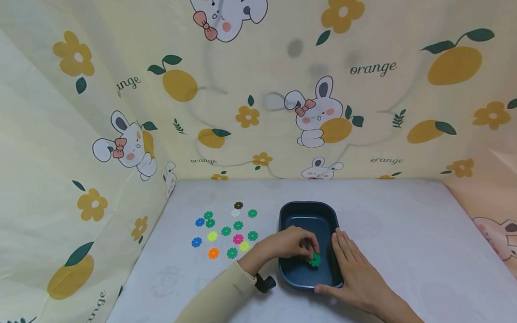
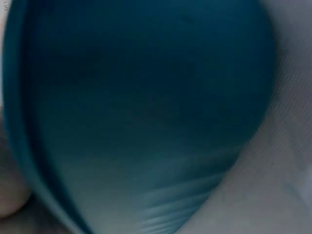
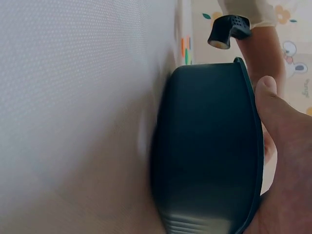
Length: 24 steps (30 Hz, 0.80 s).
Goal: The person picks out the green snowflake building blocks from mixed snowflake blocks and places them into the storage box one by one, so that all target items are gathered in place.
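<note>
A dark blue rectangular tray (image 1: 308, 212) with rounded corners stands on the white table. My left hand (image 1: 290, 243) reaches over its left rim, and its curled fingers pinch a green notched plastic disc (image 1: 315, 260) inside the tray. The right hand (image 1: 361, 277) rests along the right rim with straight fingers, its thumb at the near corner. In the right wrist view, the right thumb (image 3: 268, 95) lies along the rim. The left wrist view is filled by the tray's outer wall (image 2: 146, 107), which hides the disc there.
Left of the tray lie several loose discs: green (image 1: 226, 231), blue (image 1: 196, 242), yellow (image 1: 212, 236), pink (image 1: 238, 239), orange (image 1: 213, 253), white (image 1: 235, 213) and brown (image 1: 238, 205). A patterned cloth (image 1: 246, 75) rises behind the table and along both sides.
</note>
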Each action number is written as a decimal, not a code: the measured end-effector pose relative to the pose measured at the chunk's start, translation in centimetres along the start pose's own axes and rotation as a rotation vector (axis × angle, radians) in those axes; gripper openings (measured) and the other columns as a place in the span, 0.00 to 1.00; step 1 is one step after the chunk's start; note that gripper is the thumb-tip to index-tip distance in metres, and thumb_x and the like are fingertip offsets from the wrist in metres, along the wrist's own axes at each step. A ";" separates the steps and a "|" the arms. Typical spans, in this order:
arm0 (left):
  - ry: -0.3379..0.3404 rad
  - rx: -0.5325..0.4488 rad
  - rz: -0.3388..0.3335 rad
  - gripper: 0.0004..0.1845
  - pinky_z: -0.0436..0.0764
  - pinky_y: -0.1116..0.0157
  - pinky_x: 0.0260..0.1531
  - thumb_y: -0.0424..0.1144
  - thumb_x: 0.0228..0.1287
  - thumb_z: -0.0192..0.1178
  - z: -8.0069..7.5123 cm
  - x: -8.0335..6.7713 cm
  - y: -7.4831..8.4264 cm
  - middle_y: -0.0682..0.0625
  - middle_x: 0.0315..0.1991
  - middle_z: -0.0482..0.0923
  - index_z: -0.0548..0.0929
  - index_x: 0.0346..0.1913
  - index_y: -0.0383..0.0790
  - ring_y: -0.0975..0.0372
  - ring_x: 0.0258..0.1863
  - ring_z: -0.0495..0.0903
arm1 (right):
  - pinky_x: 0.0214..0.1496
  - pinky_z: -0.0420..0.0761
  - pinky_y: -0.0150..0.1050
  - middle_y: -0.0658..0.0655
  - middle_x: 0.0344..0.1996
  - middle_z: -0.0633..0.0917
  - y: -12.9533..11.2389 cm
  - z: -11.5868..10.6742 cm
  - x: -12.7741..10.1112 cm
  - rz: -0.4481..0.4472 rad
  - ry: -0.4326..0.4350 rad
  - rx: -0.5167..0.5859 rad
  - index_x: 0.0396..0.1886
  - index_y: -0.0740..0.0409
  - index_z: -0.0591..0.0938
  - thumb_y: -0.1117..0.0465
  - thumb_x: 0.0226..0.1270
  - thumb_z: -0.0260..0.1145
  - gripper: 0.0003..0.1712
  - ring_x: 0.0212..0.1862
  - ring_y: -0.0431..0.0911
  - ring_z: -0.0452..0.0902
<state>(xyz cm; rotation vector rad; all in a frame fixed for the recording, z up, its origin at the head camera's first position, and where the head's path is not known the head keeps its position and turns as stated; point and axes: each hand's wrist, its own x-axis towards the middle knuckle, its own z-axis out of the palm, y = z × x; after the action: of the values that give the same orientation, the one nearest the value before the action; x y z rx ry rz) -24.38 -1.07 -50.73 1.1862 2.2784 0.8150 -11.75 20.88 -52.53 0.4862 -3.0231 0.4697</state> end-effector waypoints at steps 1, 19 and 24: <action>-0.021 0.001 0.008 0.06 0.80 0.77 0.40 0.35 0.73 0.71 0.1 0.2 -0.1 0.56 0.41 0.89 0.89 0.49 0.45 0.75 0.35 0.80 | 0.81 0.59 0.64 0.68 0.86 0.52 0.0 0.0 0.0 -0.001 0.000 0.002 0.85 0.70 0.55 0.14 0.54 0.66 0.80 0.86 0.64 0.47; -0.114 0.076 0.057 0.05 0.79 0.80 0.40 0.34 0.74 0.69 2.8 1.6 0.0 0.63 0.36 0.85 0.88 0.48 0.45 0.77 0.34 0.80 | 0.81 0.59 0.64 0.69 0.86 0.51 0.0 0.1 0.1 -0.009 -0.012 0.007 0.85 0.71 0.54 0.13 0.56 0.64 0.79 0.86 0.65 0.46; -0.079 0.110 0.063 0.06 0.78 0.80 0.42 0.35 0.73 0.70 2.6 1.4 0.4 0.62 0.38 0.86 0.88 0.49 0.46 0.77 0.36 0.79 | 0.81 0.59 0.64 0.69 0.86 0.52 0.1 0.1 0.1 -0.012 -0.011 0.005 0.85 0.71 0.55 0.14 0.56 0.64 0.79 0.86 0.65 0.46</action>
<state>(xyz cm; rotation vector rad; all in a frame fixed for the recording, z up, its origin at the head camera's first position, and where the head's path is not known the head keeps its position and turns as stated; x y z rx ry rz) -23.28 1.00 -52.52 1.3210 2.2566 0.6596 -11.85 20.88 -52.63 0.5079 -3.0285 0.4756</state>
